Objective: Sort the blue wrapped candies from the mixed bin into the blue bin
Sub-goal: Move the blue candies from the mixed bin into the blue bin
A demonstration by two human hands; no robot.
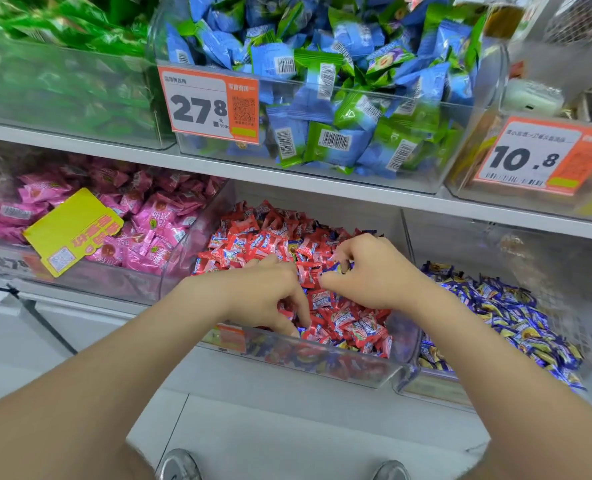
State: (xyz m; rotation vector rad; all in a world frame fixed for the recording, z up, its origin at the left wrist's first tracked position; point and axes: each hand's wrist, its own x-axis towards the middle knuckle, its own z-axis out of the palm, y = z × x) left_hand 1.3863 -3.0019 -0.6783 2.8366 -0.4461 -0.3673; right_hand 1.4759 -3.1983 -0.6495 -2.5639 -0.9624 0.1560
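Head view: at centre frame both hands are in the clear plastic mixed bin of mostly red candies (322,363). The right hand (367,271) pinches a small blue wrapped candy (339,268). The left hand (267,292) digs fingers-down; what it grips, I cannot tell. The clear blue-candy bin (495,251) sits lower right.
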